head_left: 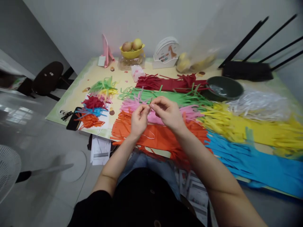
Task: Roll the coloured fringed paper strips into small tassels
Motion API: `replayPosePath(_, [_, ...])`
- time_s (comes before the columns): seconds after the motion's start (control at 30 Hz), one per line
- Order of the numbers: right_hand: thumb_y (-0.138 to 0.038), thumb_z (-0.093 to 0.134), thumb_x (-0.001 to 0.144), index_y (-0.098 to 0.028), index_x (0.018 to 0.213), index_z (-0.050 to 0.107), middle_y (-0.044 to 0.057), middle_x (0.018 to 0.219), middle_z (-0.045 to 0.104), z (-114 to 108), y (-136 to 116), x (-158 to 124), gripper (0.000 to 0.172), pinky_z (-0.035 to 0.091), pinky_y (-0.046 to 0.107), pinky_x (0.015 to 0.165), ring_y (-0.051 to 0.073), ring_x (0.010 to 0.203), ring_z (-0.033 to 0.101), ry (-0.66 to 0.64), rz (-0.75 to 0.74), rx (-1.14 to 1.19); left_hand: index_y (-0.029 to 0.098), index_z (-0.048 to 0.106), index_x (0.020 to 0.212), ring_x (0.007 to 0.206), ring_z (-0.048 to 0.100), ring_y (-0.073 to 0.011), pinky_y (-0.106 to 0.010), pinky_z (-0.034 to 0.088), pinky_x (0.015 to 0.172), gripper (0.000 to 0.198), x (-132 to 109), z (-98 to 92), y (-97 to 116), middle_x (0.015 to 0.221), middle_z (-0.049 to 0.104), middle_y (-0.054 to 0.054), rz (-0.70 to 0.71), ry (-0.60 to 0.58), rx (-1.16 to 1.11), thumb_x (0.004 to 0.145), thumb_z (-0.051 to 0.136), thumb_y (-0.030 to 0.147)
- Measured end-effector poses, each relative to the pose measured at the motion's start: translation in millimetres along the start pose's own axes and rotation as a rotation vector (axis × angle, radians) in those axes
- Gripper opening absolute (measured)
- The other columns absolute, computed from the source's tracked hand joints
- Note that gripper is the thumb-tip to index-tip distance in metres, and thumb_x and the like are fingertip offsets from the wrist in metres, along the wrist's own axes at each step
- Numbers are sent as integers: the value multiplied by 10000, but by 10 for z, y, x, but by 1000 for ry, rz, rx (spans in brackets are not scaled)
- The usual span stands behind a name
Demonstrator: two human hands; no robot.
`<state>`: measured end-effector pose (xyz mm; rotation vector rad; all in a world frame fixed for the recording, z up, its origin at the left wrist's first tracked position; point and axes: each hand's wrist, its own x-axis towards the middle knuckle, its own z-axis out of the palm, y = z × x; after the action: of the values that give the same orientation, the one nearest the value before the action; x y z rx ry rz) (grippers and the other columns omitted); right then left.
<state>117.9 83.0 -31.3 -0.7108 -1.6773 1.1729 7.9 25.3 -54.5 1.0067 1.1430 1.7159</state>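
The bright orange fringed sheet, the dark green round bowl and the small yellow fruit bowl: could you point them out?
Bright orange fringed sheet (163,137), head view: its flat middle.
Dark green round bowl (234,85), head view: right side of its inner wall.
Small yellow fruit bowl (131,55), head view: its front outer wall.

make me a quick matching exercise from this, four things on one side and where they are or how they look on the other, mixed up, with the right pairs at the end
1. left hand
2. orange fringed sheet
3. yellow bowl
4. router

A. holds round fruit
B. black, at the far right corner of the table
C. curled, close beside the right hand
D. lies on the near side of the pink fringed sheet

Pairs: 1-C, 2-D, 3-A, 4-B
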Motion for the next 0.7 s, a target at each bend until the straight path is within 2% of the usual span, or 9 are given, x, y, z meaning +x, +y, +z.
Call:
replayPosePath(0.1, [-433,736,772,-175,769,618,-6,734,562,88,9,3,283,394,235,544,90,590,493,23,66,85,206,498,783,338,223,-41,-180,208,344,443,-14,1,32,467,345,116,-145,-63,-149,811,656,619])
replayPosePath(0.17, [-465,760,745,-186,783,589,-24,698,551,147,19,16,330,361,220,496,71,528,437,49,111,182,204,503,794,323,206,-37,-172,189,323,456,-15,-14,45,457,359,120,-204,-89,-209,795,668,629])
replayPosePath(0.27, [-518,776,719,-210,808,541,-42,681,567,212,51,51,398,259,207,410,46,439,316,72,168,355,181,543,781,324,196,-21,-155,182,320,463,-1,-70,33,448,318,126,-239,-84,-222,757,721,608])
replayPosePath(0.33, [-536,784,702,-211,810,543,-36,698,590,227,82,81,419,232,206,396,42,432,298,72,179,396,168,569,775,324,185,-14,-154,181,317,454,22,-114,11,446,304,128,-229,-67,-221,746,745,586])
replayPosePath(0.47, [-529,807,664,-181,770,618,-9,756,586,213,132,119,410,284,199,438,54,524,388,86,137,280,181,557,787,342,312,-35,-166,308,349,385,77,-155,-7,460,369,112,-162,-26,-250,778,750,515])
replayPosePath(0.53, [-527,819,644,-174,746,627,-3,790,579,207,138,122,415,312,201,448,55,545,427,114,112,256,192,520,785,388,426,-53,-173,371,388,385,92,-146,10,505,454,91,-176,-72,-279,784,746,504])
replayPosePath(0.6, [-539,816,645,-180,760,614,-19,728,560,207,133,119,427,337,208,440,62,511,444,100,142,288,194,505,807,467,524,-69,-180,421,440,412,99,-132,34,588,551,65,-202,-143,-302,750,775,499])
replayPosePath(0.7, [-556,804,656,-197,793,554,-45,645,560,195,97,123,459,334,202,404,61,447,416,53,214,375,196,511,863,483,531,-73,-191,439,485,449,123,-148,45,610,583,66,-203,-220,-261,695,825,469])
